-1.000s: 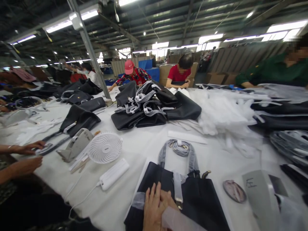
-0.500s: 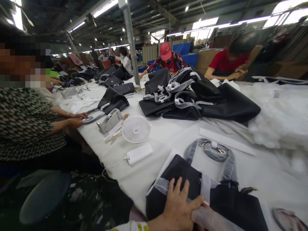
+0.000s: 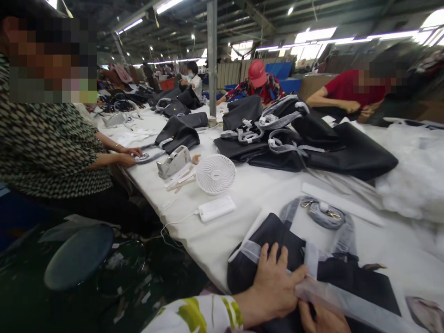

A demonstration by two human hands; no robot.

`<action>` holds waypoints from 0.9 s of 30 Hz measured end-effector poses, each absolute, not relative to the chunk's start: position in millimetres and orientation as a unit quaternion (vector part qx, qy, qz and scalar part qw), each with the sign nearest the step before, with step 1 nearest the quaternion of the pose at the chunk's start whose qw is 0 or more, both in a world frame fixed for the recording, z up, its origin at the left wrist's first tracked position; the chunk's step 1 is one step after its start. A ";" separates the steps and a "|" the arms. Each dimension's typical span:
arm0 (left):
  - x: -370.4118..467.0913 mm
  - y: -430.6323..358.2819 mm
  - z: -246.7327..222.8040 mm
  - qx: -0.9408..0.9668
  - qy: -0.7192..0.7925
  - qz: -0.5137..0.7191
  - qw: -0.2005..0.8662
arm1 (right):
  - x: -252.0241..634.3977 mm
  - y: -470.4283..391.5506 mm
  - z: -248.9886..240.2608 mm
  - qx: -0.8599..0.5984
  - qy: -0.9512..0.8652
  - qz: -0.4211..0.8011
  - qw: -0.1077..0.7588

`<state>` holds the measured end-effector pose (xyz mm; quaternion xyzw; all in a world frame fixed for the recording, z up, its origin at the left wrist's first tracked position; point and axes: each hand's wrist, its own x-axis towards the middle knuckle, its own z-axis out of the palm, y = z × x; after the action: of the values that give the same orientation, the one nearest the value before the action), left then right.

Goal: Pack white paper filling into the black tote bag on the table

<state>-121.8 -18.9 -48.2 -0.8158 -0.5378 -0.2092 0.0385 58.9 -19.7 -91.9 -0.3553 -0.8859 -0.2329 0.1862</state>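
A black handbag (image 3: 354, 282) lies on the table in front of me, with translucent wrapping on its handles. My left hand (image 3: 274, 282) rests on the bag's left part, palm down and fingers spread. Its thumb touches the end of a translucent strip (image 3: 347, 300) that runs right across the bag. At the bottom edge my right hand (image 3: 324, 319) has its fingers bent against the strip's left end, seemingly pinching it; the hand is partly cut off. Beyond the bag lies a coiled wrapped strap (image 3: 326, 215) with gold-coloured clasps.
A white fan (image 3: 215, 174), a white power bank (image 3: 217, 209) and a tape dispenser (image 3: 173, 162) stand left of the bag. Black bags (image 3: 277, 134) are piled beyond. At left a co-worker (image 3: 45, 148) handles a strap; white wrapping (image 3: 412, 171) heaps at right.
My view has shifted left, so things sit further right. More of my right hand shows below the strip. My left hand stays spread on the bag.
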 end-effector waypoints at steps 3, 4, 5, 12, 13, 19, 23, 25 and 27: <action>-118.4 -21.4 -49.8 -0.809 -0.542 -0.225 0.005 | 53.3 -22.1 -86.8 -0.469 -0.839 -0.040 0.273; -116.8 -22.3 -50.8 -0.805 -0.547 -0.231 -0.006 | 51.8 -25.6 -81.9 -0.505 -0.813 0.019 0.290; -115.2 -23.1 -51.9 -0.801 -0.550 -0.235 -0.014 | 50.9 -30.8 -75.7 -0.529 -0.795 0.044 0.295; -111.6 -32.1 -61.5 -0.833 -0.499 -0.241 -0.001 | 58.2 -87.7 -37.0 -0.659 -0.486 0.359 0.447; -111.4 -33.7 -63.3 -0.839 -0.489 -0.239 0.007 | 60.7 -91.8 -34.7 -0.658 -0.434 0.396 0.471; -105.8 -34.9 -71.8 -0.843 -0.481 -0.230 0.069 | 83.8 -88.8 -24.0 -0.695 -0.370 0.364 0.497; -104.2 -33.9 -76.6 -0.853 -0.458 -0.228 0.103 | 100.3 -89.6 -13.5 -0.730 -0.412 0.269 0.474; -103.1 -32.8 -84.1 -0.861 -0.438 -0.228 0.125 | 104.6 -94.3 -11.7 -0.740 -0.449 0.208 0.455; -98.8 -29.0 -96.1 -0.860 -0.422 -0.239 0.161 | 106.9 -97.6 -16.0 -0.749 -0.480 0.151 0.432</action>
<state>-98.8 -29.0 -96.1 -0.8596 -0.4219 -0.2390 0.1610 106.9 -97.6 -16.0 -0.7487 -0.4795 0.1510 0.4322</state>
